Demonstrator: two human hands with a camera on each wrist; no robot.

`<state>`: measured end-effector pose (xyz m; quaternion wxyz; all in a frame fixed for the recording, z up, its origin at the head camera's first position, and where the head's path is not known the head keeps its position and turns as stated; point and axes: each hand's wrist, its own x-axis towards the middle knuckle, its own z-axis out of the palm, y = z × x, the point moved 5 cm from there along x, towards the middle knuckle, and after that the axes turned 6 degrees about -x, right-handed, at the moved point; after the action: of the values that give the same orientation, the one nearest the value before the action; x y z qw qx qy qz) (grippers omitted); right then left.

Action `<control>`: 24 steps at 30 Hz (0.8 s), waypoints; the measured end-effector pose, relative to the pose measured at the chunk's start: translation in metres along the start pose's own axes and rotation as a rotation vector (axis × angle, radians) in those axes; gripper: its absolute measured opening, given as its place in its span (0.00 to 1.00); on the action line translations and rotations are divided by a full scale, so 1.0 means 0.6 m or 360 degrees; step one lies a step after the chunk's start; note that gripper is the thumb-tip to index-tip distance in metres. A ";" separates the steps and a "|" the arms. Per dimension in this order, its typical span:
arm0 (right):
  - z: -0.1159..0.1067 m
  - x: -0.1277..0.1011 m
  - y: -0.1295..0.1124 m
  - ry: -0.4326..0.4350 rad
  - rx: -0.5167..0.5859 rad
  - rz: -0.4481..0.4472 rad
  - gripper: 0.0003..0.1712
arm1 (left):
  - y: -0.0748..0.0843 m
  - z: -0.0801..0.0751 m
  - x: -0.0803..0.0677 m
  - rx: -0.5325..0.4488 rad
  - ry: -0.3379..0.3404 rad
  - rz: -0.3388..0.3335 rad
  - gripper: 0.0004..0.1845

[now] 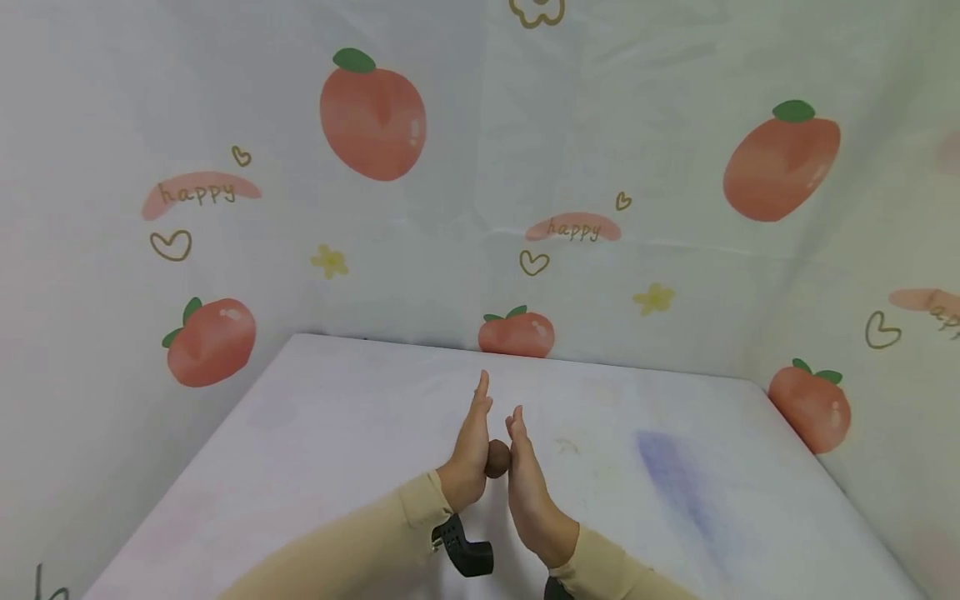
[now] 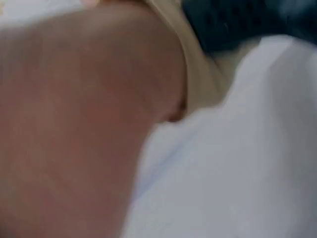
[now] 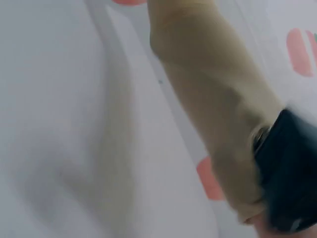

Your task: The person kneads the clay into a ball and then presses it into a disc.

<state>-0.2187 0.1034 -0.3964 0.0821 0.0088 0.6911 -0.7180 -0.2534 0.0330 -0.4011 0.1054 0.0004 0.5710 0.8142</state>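
Note:
Between the two palms sits a small brown ball (image 1: 497, 459), its material too small to tell. My left hand (image 1: 470, 454) stands upright with straight fingers, its palm against the ball's left side. Facing it, my right hand (image 1: 534, 492) has straight fingers too, and its palm touches the ball's right side. Both hands are raised over the white table. In the left wrist view a blurred hand (image 2: 74, 124) fills the left side. The right wrist view shows mostly the left sleeve (image 3: 208, 84); the ball is hidden in both wrist views.
The white table (image 1: 360, 400) has a purple smudge (image 1: 678, 483) at its right. Behind it hangs a white curtain (image 1: 450, 250) printed with red fruit and hearts. A black wrist strap (image 1: 465, 550) sits below the left sleeve.

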 end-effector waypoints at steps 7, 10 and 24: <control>-0.019 0.022 -0.014 0.0141 0.0131 0.0061 0.48 | -0.018 0.019 -0.027 0.0161 -0.0154 0.0005 0.26; -0.034 0.040 -0.014 0.0212 0.0169 0.0095 0.45 | -0.030 0.030 -0.044 0.0166 -0.0204 -0.0022 0.26; -0.009 0.021 0.011 -0.0011 -0.0059 0.0143 0.51 | -0.030 -0.004 -0.003 0.0224 -0.0120 0.0011 0.34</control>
<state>-0.2307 0.1072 -0.4048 0.1169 0.0359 0.7030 -0.7006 -0.2490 0.0362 -0.4187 0.1238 0.0404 0.6224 0.7718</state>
